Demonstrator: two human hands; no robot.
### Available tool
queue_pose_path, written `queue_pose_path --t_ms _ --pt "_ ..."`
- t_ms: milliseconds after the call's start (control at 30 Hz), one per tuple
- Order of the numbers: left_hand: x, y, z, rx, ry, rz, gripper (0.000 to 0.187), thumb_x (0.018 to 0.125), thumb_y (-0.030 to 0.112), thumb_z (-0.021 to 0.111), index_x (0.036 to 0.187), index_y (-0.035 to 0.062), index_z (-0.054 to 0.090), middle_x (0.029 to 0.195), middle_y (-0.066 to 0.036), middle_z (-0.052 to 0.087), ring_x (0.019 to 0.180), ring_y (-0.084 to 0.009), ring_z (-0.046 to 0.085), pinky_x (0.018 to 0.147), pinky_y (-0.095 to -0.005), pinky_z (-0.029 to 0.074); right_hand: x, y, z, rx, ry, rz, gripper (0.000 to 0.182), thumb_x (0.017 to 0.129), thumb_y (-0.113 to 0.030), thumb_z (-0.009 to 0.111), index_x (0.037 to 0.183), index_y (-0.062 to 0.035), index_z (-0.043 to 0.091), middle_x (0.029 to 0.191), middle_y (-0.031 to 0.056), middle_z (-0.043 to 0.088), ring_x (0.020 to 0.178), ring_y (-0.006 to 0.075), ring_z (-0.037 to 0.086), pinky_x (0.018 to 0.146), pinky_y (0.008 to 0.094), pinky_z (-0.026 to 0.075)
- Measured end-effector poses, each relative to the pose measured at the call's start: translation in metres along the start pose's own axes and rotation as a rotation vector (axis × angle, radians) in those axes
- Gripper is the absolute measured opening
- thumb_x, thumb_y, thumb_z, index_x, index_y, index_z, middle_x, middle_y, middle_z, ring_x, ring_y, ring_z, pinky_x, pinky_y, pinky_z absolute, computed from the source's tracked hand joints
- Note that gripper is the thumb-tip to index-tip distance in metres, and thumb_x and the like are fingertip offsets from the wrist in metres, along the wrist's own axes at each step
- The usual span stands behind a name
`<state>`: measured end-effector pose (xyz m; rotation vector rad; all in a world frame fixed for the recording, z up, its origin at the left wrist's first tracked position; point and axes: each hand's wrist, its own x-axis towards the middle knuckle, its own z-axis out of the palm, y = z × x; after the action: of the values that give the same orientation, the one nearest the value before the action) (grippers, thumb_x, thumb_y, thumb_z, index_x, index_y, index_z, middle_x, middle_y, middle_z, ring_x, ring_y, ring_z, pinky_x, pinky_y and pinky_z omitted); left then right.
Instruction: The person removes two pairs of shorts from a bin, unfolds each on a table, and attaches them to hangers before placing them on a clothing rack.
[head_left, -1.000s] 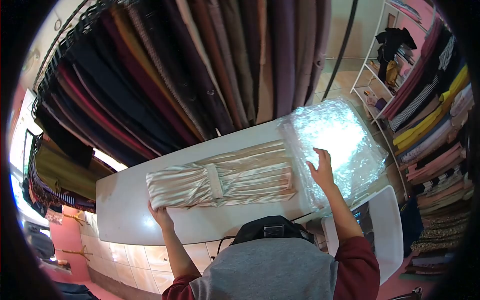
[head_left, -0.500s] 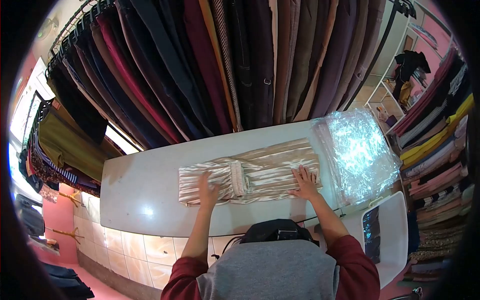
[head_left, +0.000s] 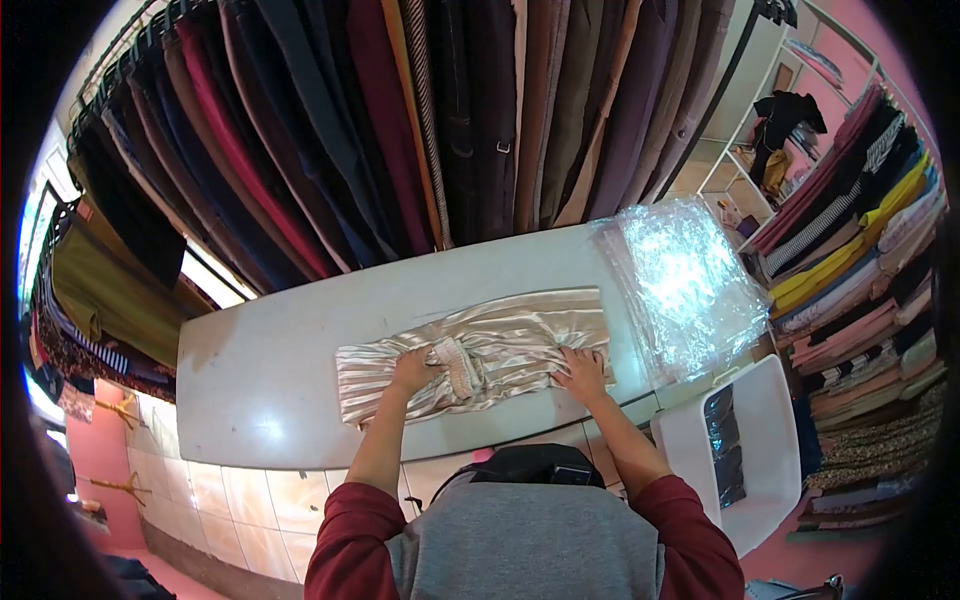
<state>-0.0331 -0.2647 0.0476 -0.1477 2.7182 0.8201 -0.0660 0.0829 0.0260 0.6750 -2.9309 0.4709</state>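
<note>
A shiny beige striped garment [head_left: 520, 325] lies folded lengthwise on the white table [head_left: 260, 350], with a gathered band [head_left: 458, 368] across it. My left hand [head_left: 412, 370] is closed on the fabric just left of that band, its fingertips partly hidden by the cloth. Near the garment's right end, my right hand [head_left: 582, 374] rests on the fabric with its fingers apart. The cloth is bunched and wrinkled between the two hands.
Clear plastic bags [head_left: 685, 285] are stacked at the table's right end. Below them stands a white bin [head_left: 775, 440] holding dark packets. Hanging trousers [head_left: 380, 130] line the far side; more clothes [head_left: 850, 270] hang at the right.
My left hand has gone from lying spread to closing on the fabric. The garment's middle has bunched up and its band is tilted. The whole view has shifted slightly.
</note>
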Motion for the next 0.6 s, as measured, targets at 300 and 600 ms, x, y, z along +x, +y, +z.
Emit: queue_pose_path --t_ms 300,600 --pt "-0.117 0.024 0.063 -0.661 0.317 0.214 0.037 0.062 0.000 0.060 0.098 0.0048 0.053 0.099 -0.010 0.054 0.092 -0.0227 0.052 0.081 -0.0311 0.039 -0.128 0.020 -0.029 0.159 -0.107 -0.156 0.038 0.065 -0.026 0.061 0.098 -0.0073 0.055 0.083 0.0079 0.057 0.082 0.0247 0.050 0.072 0.0377 0.034" --pt "-0.180 0.137 0.042 -1.329 0.042 0.265 0.041 0.079 -0.001 0.047 0.118 0.0043 0.038 0.109 -0.006 0.049 0.103 -0.0139 0.044 0.089 -0.0271 0.034 -0.138 0.007 -0.073 0.963 -0.366 -0.094 0.056 0.062 -0.016 0.070 0.113 -0.0091 0.049 0.100 0.0095 0.055 0.086 0.0207 0.055 0.077 0.0346 0.043"
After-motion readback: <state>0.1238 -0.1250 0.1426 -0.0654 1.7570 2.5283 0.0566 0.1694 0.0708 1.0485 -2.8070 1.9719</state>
